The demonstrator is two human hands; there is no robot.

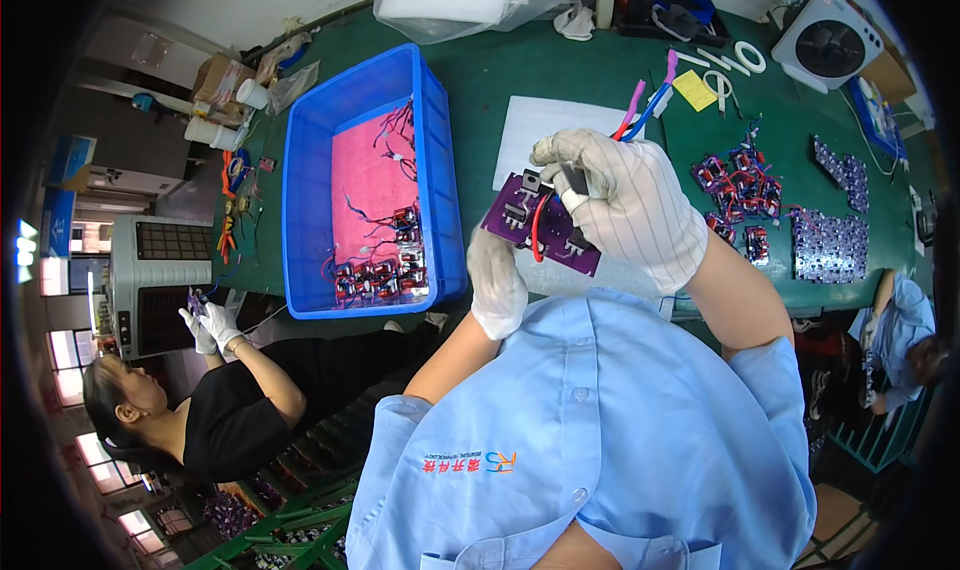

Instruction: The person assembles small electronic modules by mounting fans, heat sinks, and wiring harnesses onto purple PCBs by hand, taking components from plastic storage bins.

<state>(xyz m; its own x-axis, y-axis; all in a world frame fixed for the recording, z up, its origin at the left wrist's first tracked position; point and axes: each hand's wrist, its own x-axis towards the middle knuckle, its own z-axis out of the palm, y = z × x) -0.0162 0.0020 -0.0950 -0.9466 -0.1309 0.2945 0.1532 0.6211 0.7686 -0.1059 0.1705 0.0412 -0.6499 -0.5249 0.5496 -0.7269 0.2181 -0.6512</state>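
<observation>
A purple circuit board (pixel 517 224) with dark components and a looped red wire is held up in front of my chest, tilted. My left hand (pixel 497 278), in a white glove, is closed on its left lower edge. My right hand (pixel 640 205), in a striped white glove, curls its fingers over the board's upper right side, around a dark block (pixel 575 180). Whether that block belongs to the board I cannot tell. Red and blue wires (pixel 655 100) with purple sleeves stick out above my right hand. A white foam sheet (pixel 535 120) lies on the table behind.
A blue bin (pixel 440 170) with a pink liner and several wired boards stands left. On the green table (pixel 480 70), wired boards (pixel 740 185) and purple board panels (pixel 830 245) lie right, near a yellow note (pixel 697 90) and fan (pixel 825 40). Co-workers sit at both sides.
</observation>
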